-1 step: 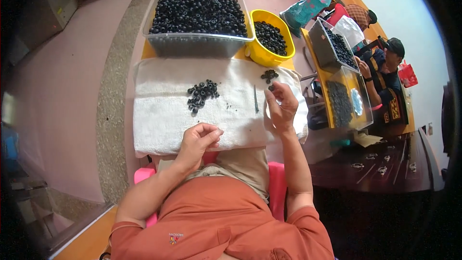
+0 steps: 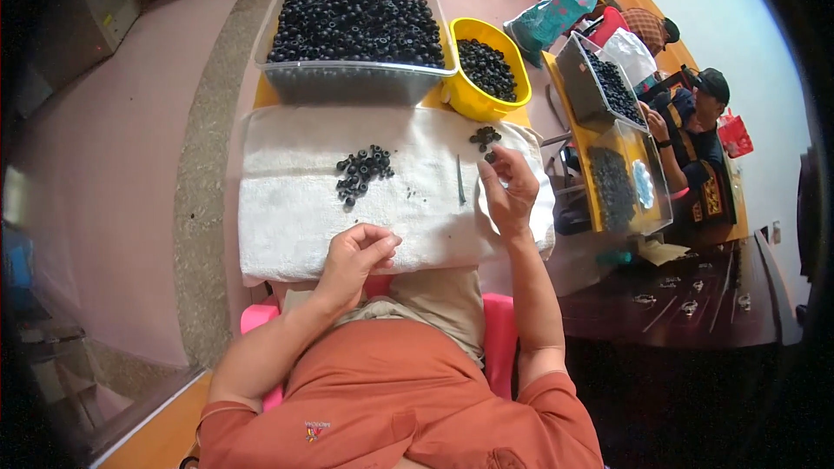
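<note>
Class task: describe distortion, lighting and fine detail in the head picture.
Head view: the floor strip bows, corners fade to black; head view: the wall is bright, lower right dark; head view: the black piece at the right hand shows little detail.

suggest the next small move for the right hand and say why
Probably lower the black piece onto the small pile: the right hand appears to pinch it at the fingertips, and that pile of dark pieces lies just beyond on the white cloth, nearer than the larger pile.
</note>
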Action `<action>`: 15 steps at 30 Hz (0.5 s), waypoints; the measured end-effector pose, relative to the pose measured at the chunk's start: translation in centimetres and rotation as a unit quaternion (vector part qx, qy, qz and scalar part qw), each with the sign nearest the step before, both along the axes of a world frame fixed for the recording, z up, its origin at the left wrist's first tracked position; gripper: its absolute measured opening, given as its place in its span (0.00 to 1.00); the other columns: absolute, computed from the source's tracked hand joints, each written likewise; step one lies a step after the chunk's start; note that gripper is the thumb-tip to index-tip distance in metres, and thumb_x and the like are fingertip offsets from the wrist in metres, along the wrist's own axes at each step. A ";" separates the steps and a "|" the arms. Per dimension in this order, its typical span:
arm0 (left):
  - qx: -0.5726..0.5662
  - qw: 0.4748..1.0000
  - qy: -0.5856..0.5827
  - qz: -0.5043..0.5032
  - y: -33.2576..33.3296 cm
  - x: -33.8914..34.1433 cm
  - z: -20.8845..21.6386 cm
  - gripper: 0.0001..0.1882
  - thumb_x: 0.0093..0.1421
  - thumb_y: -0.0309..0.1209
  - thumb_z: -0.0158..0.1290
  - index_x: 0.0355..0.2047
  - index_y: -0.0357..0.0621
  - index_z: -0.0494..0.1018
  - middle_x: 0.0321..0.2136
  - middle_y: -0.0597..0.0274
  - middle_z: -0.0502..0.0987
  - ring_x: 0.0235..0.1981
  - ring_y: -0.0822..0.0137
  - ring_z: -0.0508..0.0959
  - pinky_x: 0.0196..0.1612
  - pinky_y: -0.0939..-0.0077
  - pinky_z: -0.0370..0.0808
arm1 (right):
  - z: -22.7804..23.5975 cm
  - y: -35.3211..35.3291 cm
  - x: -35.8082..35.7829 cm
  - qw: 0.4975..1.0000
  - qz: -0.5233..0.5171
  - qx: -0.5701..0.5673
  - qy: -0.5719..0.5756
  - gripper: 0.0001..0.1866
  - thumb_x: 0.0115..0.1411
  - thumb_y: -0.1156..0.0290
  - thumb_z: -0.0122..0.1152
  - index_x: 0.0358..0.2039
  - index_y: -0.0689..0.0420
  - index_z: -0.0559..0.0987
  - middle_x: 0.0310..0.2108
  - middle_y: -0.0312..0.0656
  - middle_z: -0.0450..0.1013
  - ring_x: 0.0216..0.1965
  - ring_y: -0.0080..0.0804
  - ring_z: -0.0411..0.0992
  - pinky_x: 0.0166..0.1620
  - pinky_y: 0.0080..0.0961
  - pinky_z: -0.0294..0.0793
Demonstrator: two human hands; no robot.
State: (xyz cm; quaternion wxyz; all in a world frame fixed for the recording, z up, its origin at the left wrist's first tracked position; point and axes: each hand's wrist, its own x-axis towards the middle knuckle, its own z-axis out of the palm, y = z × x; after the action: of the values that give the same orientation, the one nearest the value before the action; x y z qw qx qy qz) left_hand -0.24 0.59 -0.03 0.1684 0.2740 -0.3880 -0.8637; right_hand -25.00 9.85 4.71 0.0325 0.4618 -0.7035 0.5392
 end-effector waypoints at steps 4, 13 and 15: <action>0.015 1.000 -0.003 0.000 0.0 0.1 0.2 0.06 0.62 0.27 0.57 0.38 0.38 0.75 0.34 0.60 0.80 0.30 0.76 0.77 0.35 0.80 0.78 | 0.4 -0.5 -2.4 1.000 0.005 -0.019 0.011 0.16 0.56 0.81 0.67 0.46 0.62 0.78 0.34 0.37 0.75 0.33 0.19 0.74 0.38 0.16 0.74; 0.030 1.000 0.003 0.001 -0.2 0.2 0.3 0.06 0.62 0.27 0.57 0.38 0.39 0.74 0.36 0.59 0.80 0.31 0.75 0.77 0.36 0.80 0.78 | 2.0 -2.3 -5.0 0.998 -0.014 -0.031 0.061 0.16 0.57 0.80 0.66 0.47 0.60 0.78 0.32 0.35 0.75 0.32 0.19 0.73 0.37 0.15 0.74; 0.034 0.999 -0.002 0.001 -0.2 0.0 0.6 0.06 0.62 0.26 0.56 0.39 0.39 0.74 0.37 0.59 0.80 0.31 0.75 0.77 0.36 0.80 0.77 | 2.1 -2.5 -5.6 0.997 -0.015 -0.035 0.060 0.17 0.57 0.80 0.66 0.48 0.61 0.78 0.31 0.34 0.75 0.31 0.19 0.73 0.36 0.15 0.74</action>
State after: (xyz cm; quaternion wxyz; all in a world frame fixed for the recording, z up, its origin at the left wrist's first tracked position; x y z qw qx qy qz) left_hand -0.19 0.35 0.53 0.1584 0.2819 -0.3583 -0.8758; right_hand -30.62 7.33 6.77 0.0990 0.4809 -0.6881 0.5342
